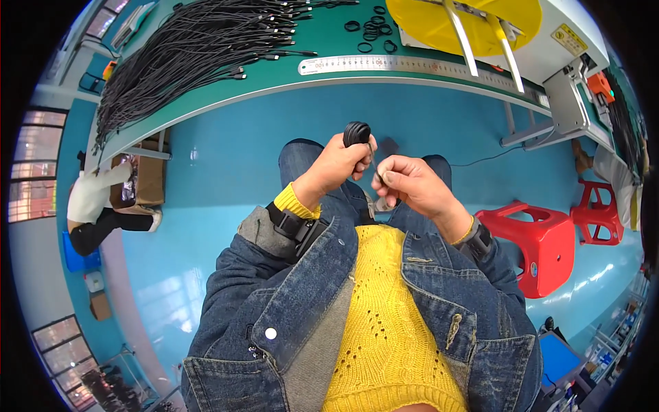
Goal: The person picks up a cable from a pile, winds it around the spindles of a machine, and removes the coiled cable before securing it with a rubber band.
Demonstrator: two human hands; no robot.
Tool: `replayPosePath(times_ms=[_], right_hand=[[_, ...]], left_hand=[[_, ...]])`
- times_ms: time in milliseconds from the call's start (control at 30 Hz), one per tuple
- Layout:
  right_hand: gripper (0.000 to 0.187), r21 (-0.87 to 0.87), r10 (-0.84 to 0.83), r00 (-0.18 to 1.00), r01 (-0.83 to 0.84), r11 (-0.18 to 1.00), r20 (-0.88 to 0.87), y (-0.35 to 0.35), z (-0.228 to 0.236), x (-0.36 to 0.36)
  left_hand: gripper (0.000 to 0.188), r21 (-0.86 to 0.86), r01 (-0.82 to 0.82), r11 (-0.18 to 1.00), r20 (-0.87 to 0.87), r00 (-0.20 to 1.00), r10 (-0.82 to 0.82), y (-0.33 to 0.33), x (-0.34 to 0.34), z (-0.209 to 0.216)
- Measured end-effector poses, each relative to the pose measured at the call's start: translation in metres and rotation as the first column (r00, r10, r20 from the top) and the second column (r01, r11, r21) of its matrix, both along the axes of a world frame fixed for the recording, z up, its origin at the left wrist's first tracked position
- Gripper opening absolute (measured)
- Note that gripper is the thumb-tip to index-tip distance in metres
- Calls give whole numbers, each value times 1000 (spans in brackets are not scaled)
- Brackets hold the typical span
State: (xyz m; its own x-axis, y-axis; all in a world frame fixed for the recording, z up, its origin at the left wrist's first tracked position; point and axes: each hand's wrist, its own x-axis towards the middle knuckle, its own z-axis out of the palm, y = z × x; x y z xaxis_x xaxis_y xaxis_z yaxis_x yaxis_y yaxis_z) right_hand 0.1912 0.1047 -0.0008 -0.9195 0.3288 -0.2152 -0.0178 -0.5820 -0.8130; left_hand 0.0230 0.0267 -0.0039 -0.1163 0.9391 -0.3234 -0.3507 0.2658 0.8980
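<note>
Above my lap, a black cable [356, 133] is wound into a tight coil. My left hand [336, 163] has its fingers wrapped round the lower part of that coil, and the loops stick up out of the fist. Close beside it on the right, my right hand [415, 184] is closed in a pinch. A thin dark strand runs from the coil down to these fingertips and appears to be part of the same cable. Its end is hidden by the fingers.
Ahead is a green table [226, 84] with a large heap of black cables [206, 41], several black rings [374, 29], a steel ruler [412, 65] and a yellow disc [467, 24]. Red stools [542, 247] stand at right. A person [96, 199] bends by a cardboard box [149, 180] at left.
</note>
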Motion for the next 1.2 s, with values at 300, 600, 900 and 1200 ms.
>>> replayPosePath(times_ms=[300,600,900,1200], right_hand=[[39,548,-23,966,-127,827,258,40,39,15],[47,927,101,981,-188,324,163,33,28,-9],[31,-167,8,993,12,986,116,26,-21,-4],[37,950,-264,943,-126,284,204,8,21,-33]], left_hand=[[14,-166,334,928,-77,934,-350,-2,16,21],[21,-87,414,906,-530,751,-393,0,21,9],[33,16,152,988,-96,984,-150,-4,6,30],[20,111,224,968,-621,776,-108,0,23,-2]])
